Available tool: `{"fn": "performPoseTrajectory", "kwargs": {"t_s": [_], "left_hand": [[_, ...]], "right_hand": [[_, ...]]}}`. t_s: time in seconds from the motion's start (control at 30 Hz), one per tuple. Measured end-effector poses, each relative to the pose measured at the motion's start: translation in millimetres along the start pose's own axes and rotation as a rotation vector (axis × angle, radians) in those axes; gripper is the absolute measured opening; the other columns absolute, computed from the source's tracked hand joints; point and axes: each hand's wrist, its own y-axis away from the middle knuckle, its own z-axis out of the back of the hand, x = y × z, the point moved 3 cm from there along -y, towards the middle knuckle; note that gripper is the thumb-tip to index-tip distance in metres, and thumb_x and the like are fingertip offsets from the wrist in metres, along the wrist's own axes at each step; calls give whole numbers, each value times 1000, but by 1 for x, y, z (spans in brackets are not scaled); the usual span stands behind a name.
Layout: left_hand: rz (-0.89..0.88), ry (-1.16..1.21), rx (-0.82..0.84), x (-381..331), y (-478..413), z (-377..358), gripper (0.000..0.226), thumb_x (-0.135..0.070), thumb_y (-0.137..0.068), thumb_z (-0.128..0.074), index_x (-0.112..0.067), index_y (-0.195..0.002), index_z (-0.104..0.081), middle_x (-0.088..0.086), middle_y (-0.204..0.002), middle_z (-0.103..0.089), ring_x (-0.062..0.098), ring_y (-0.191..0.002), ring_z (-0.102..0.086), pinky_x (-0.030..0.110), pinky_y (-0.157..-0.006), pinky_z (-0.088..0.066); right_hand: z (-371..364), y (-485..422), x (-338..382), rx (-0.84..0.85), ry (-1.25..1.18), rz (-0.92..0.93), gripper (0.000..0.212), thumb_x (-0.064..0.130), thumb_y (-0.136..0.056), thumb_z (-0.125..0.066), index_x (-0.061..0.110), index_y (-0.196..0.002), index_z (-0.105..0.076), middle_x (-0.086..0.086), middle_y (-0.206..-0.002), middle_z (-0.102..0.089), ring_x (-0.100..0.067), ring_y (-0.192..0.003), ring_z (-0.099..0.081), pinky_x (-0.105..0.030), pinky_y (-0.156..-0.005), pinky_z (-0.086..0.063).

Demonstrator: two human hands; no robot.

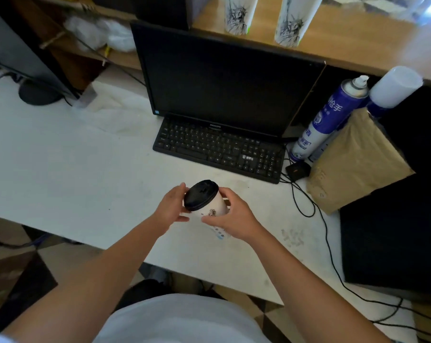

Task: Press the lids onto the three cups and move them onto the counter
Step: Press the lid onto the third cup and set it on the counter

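Both hands, left point(171, 209) and right point(234, 215), grasp a lidded cup point(210, 209) above the white table point(73, 169); beyond them a keyboard point(219, 149), and two cups point(238, 13) on a wooden shelf point(345, 38).

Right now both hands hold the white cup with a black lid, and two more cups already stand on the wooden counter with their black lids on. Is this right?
Not quite. The head view shows both hands, left hand and right hand, holding the lidded cup, and two cups on the wooden counter, but their tops are out of frame, so lids cannot be confirmed.
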Motion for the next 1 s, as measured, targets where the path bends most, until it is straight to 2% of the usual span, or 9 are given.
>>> {"fn": "performPoseTrajectory", "kwargs": {"t_s": [0.07, 0.1, 0.17, 0.23, 0.37, 0.53, 0.63, 0.83, 1.0], "left_hand": [[-228, -569, -212, 16, -5, 21, 45, -47, -100, -44, -17, -133, -52, 15, -138, -54, 32, -117, -52, 41, -95, -44], [-255, -773, -248, 27, -7, 32, 56, -53, -98, -45, -19, -142, -43, 15, -148, -43, 36, -128, -43, 45, -103, -39], [-171, -1023, -240, 55, -15, 56, 78, -69, -91, -40, -26, -153, -22, 12, -162, -18, 43, -142, -21, 54, -112, -31], [-89, -1166, -193, 77, -25, 76, 90, -78, -85, -35, -30, -156, -8, 11, -166, 2, 48, -146, -6, 61, -114, -21], [-126, -1227, -159, 92, -37, 101, 96, -83, -81, -32, -36, -156, 4, 9, -165, 16, 51, -146, 6, 68, -114, -11], [-231, -1277, -148, 92, -52, 117, 96, -85, -79, -25, -37, -157, 5, 8, -166, 15, 53, -144, 4, 70, -111, -12], [-249, -1333, -120, 89, -61, 120, 96, -86, -79, -21, -36, -157, 5, 9, -166, 14, 54, -144, 5, 70, -110, -10], [-273, -1358, -86, 97, -78, 123, 100, -87, -75, -8, -32, -156, 9, 11, -165, 15, 56, -142, 14, 74, -106, -1], [-282, -1291, -21, 107, -83, 125, 97, -88, -68, 12, -34, -145, 35, 6, -150, 47, 49, -134, 43, 71, -102, 25]], "right_hand": [[-2, -2, 3, -41, 140, 17, 82, 30, -66, -91, 28, -137, -51, 6, -130, -56, -14, -112, -58, -29, -90, -55], [-2, -3, 6, -52, 233, 29, 83, 29, -67, -90, 26, -139, -49, 5, -132, -53, -16, -115, -56, -32, -95, -53], [0, -5, 12, -65, 418, 55, 83, 28, -68, -88, 24, -141, -48, 4, -135, -51, -19, -119, -52, -37, -103, -48], [4, -7, 24, -87, 570, 75, 83, 27, -67, -86, 25, -141, -48, 3, -138, -50, -22, -123, -50, -42, -106, -44], [21, -11, 62, -143, 927, 139, 82, 28, -71, -83, 26, -143, -44, 3, -138, -48, -24, -126, -47, -45, -114, -34], [38, -15, 128, -156, 1501, 116, 77, 21, -75, -80, 21, -142, -43, -5, -141, -47, -31, -132, -45, -58, -119, -23], [36, -16, 160, -126, 1726, 41, 76, 20, -75, -81, 19, -142, -45, -9, -142, -49, -35, -132, -45, -64, -118, -20], [-4, -23, 173, 1, 1948, -53, 69, 26, -85, -73, 16, -147, -45, -13, -146, -48, -39, -136, -43, -70, -118, -12], [-40, -23, 160, 48, 1956, -89, 63, 31, -87, -70, 16, -144, -48, -12, -142, -52, -38, -132, -47, -69, -120, -15]]}}
